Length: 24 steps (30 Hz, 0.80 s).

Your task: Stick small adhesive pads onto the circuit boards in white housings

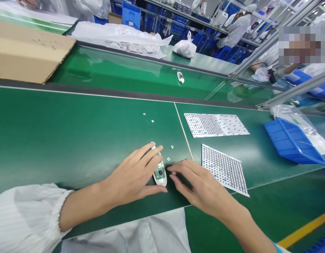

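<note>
Two hands are on it: the small white gadget (159,171) near the bench's front edge, probably light and fragile, is pinned by left hand (133,175) fingers while right hand (198,182) fingertips, nearly closed and holding nothing visible, touch its side, so it's best gripped by the plastic edges.

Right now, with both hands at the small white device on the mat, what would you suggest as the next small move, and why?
Probably press the right hand's fingertips onto the white device's exposed green board: the left hand pins it flat and those fingertips sit beside it.

Left of your left hand (133,175): open mat (59,137) | right: sticker sheet (224,169) just beside your right hand (202,186) | far right: blue tray (291,142) | ahead: small bits (168,159) near fingers
</note>
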Each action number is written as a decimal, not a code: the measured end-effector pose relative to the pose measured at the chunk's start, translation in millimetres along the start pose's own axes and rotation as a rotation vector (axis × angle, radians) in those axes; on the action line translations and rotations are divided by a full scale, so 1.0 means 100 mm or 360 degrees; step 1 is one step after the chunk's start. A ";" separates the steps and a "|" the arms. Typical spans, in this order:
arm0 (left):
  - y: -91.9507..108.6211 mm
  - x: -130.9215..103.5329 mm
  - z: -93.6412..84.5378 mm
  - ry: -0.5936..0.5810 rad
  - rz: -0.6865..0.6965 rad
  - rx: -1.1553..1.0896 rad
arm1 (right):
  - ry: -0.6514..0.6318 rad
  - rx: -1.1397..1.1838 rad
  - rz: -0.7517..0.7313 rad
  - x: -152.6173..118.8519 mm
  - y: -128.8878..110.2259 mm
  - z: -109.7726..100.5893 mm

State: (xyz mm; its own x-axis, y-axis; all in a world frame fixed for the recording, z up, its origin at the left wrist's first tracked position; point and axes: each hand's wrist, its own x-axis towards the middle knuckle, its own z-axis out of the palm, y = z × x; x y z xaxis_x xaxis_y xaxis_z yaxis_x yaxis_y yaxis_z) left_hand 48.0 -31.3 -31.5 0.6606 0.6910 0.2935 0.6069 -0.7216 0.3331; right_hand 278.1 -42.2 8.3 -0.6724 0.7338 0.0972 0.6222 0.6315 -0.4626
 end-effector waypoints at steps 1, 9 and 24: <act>0.00 0.00 0.00 0.0002 -0.0001 -0.0008 | -0.0027 0.0014 -0.0003 -0.01 0.00 -0.01; 0.00 0.00 0.00 0.0014 -0.0015 -0.0041 | -0.0054 -0.0255 -0.0187 -0.01 -0.02 -0.02; 0.01 0.01 -0.01 0.0013 0.0056 0.0019 | -0.0091 -0.0014 -0.0158 0.12 -0.08 0.02</act>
State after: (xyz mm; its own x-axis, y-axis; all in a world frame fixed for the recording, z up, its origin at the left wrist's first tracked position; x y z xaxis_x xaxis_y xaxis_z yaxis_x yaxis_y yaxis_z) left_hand 48.8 -31.2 -30.2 0.6781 0.6653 0.3124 0.5884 -0.7461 0.3117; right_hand 264.2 -38.9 10.9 -0.7526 0.6521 0.0915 0.5547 0.7026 -0.4457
